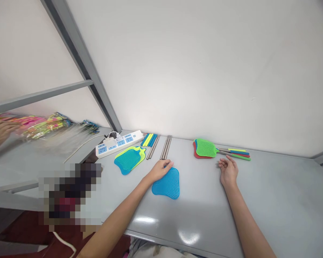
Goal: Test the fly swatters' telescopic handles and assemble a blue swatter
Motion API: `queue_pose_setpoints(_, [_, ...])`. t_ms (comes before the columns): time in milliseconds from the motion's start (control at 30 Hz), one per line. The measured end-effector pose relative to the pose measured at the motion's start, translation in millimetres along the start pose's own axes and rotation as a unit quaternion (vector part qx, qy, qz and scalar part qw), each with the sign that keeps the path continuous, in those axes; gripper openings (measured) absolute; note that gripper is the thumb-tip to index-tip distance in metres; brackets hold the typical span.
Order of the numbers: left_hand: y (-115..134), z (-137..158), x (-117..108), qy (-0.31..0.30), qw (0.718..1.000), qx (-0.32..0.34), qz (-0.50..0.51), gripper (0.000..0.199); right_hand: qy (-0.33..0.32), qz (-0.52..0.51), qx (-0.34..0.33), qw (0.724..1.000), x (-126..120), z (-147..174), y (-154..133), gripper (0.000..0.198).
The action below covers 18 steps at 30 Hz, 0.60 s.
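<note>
My left hand (162,170) is closed on the upper end of a blue fly swatter head (167,186), a perforated plastic piece low over the grey table. My right hand (228,172) hangs free with its fingers loosely bent and apart, just in front of several assembled fly swatters (206,148). These lie stacked, green on top, with metal stems and coloured grips pointing right. Beyond my left hand are several metal rods (165,147). To their left lie yellow and blue grip tubes (149,139), and nearer me loose blue and yellow swatter heads (127,163).
A white power strip (121,144) with plugs and a cable lies at the back left. A grey metal post (78,53) rises beside it. Farther left, another person's hand (1,133) is by brightly coloured bagged items (43,125). A wall runs behind the table.
</note>
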<state>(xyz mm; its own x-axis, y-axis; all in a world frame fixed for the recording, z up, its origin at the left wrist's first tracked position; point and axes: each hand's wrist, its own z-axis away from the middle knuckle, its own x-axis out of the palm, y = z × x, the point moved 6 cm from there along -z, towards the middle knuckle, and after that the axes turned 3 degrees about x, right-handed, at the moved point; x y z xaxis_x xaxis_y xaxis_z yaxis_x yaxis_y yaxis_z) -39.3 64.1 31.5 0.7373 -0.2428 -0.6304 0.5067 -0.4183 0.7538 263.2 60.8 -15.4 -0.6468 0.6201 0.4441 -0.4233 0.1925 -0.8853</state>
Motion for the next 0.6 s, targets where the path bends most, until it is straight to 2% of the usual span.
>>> queue_pose_setpoints(600, [2.5, 3.4, -0.1, 0.042, 0.999, -0.019, -0.009, 0.034, -0.015, 0.016, 0.003, 1.000, -1.3, -1.0, -1.1, 0.024])
